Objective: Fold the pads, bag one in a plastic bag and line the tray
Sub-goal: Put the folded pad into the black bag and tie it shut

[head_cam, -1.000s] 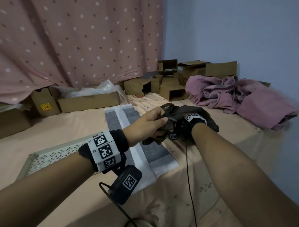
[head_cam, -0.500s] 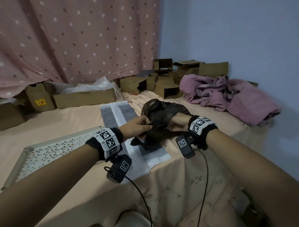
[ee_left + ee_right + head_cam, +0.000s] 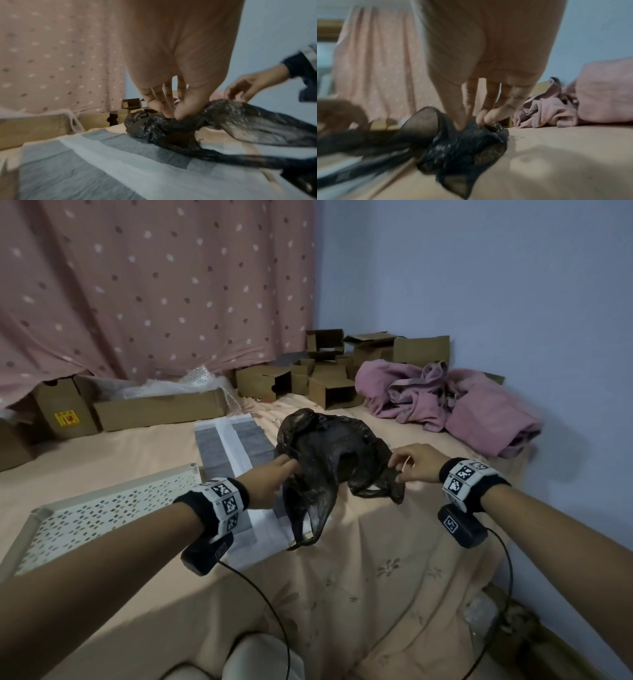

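A thin black plastic bag point(image 3: 329, 453) hangs stretched between my two hands above the bed. My left hand point(image 3: 281, 474) pinches its left edge between thumb and fingers point(image 3: 171, 112). My right hand point(image 3: 407, 463) pinches the right edge point(image 3: 477, 121), and the bag point(image 3: 462, 146) sags below it. A grey and white pad point(image 3: 236, 446) lies flat on the peach sheet under the bag, partly hidden by my left arm; it fills the foreground of the left wrist view point(image 3: 102, 155). The perforated cream tray point(image 3: 92, 515) sits at the left.
Cardboard boxes point(image 3: 157, 412) line the back under the dotted pink curtain, with more small boxes point(image 3: 329, 381) behind. A heap of pink cloth point(image 3: 445, 402) lies at the back right by the blue wall. The bed edge drops off in front.
My hands have moved apart, pulling the crumpled bag open and wider. The bag was bunched between both hands a second ago; now it spreads out with a handle hanging down.
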Demonstrator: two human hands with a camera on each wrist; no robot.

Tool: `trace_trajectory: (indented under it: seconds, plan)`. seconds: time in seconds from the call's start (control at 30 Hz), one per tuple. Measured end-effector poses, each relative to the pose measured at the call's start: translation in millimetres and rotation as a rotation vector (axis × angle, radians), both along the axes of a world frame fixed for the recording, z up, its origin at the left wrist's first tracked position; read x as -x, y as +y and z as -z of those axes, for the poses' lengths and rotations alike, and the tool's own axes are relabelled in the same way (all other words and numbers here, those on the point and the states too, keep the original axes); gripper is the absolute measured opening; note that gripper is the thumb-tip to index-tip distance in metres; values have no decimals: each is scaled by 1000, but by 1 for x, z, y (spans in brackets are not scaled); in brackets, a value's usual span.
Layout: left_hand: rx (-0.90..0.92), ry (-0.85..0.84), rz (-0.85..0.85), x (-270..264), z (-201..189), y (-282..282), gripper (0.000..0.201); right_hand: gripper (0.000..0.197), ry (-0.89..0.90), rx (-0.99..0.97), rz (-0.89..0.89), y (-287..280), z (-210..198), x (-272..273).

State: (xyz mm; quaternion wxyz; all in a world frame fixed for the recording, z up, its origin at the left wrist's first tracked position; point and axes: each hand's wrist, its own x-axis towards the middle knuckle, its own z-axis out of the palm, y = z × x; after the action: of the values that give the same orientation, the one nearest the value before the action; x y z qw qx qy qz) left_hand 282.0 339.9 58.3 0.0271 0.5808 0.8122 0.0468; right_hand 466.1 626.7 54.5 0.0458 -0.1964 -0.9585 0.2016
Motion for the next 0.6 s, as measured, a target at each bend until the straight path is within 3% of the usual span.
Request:
trace_trajectory:
  seconds: [0.17,0.3,0.4,0.5,0.6]
  plan:
    - [130,78,98,-6,15,10,101,56,-156,-162,-148,-30,11,21]
    - [229,189,159,-6,20,20,123,49,-187,-171,-172,-36,20,39]
    - [357,213,189,-8,23,25,115,26,-204,-75,-173,-34,24,41]
    - [443,186,219,-9,29,27,93,10,-174,-29,-207,-30,28,39]
    - [429,156,220,-13,33,26,69,20,-103,88,-231,-27,26,37]
